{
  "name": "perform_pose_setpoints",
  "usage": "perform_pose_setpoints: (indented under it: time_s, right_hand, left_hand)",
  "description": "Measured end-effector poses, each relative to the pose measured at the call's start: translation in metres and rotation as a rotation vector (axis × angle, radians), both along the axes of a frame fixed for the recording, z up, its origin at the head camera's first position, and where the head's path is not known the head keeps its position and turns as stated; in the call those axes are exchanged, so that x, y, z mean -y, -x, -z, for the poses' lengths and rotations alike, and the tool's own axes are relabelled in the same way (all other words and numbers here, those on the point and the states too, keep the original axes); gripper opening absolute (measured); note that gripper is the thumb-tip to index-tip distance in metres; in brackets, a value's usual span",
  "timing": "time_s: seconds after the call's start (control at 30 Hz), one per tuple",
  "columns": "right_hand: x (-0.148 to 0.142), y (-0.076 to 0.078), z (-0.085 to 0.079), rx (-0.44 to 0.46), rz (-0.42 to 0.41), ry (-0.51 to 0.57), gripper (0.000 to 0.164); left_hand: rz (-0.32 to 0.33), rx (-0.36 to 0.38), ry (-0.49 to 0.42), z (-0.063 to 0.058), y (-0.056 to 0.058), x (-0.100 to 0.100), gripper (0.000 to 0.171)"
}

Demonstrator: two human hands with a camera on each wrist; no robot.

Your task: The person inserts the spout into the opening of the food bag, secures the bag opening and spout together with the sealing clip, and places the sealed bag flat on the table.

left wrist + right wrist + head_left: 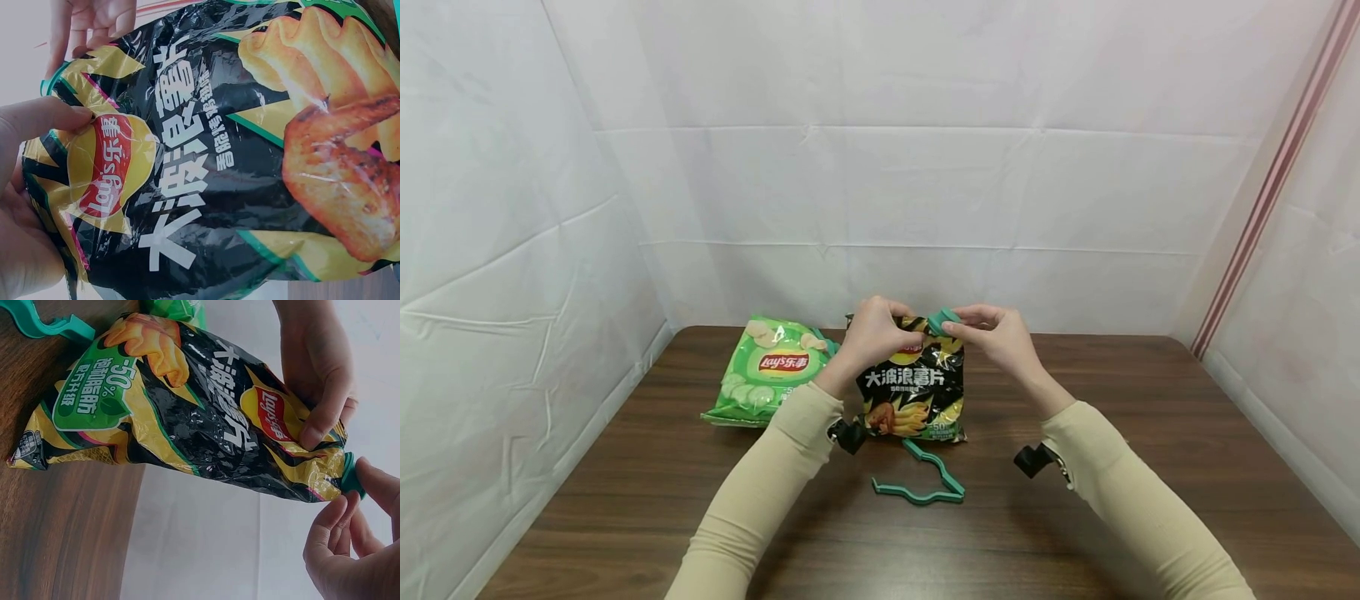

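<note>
A black Lay's chip bag (917,379) stands up at the middle of the table, its front facing me. My left hand (877,337) grips its top edge, the thumb lying on the front beside the red logo, as the left wrist view shows. At the bag's upper right corner my right hand (356,550) pinches a small teal piece (351,477), which looks like a bag clip, between thumb and fingers. It sits against the corner of the bag; how far it reaches round the edge is hidden. A teal zigzag bag clip (953,486) lies spread on the table in front of the bag.
On the left a green Lay's bag (763,387) leans back, with another teal piece (827,342) at its upper right, partly behind my left hand. White cloth (925,183) hangs behind the brown wooden table (1112,400) and at both sides.
</note>
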State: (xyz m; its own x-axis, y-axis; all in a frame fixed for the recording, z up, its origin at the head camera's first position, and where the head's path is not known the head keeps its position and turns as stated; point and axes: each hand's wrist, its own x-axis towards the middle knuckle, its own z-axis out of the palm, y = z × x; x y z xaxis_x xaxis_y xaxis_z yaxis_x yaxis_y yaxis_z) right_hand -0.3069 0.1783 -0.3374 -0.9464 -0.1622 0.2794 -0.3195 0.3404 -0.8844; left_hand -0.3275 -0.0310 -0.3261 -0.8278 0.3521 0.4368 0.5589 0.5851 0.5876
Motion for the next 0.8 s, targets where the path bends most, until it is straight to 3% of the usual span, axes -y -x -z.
perform_pose_setpoints:
  time_s: [0.17,0.37,0.63,0.8]
  right_hand:
    - [0.000,-0.001,0.001,-0.007,-0.007,0.023,0.042]
    - [-0.005,-0.004,0.002,0.048,-0.002,0.083,0.050]
    - [-0.016,-0.013,0.008,0.171,-0.046,0.231,0.054]
    - [-0.021,-0.022,0.013,0.267,-0.065,0.268,0.056]
  left_hand:
    - [0.011,0.001,-0.001,0.000,0.001,0.001,0.008]
    - [0.006,0.009,-0.003,0.000,0.001,0.002,0.013]
    - [-0.013,0.027,0.016,0.000,0.001,0.003,0.025]
    - [-0.018,0.034,0.018,-0.001,0.000,0.003,0.027]
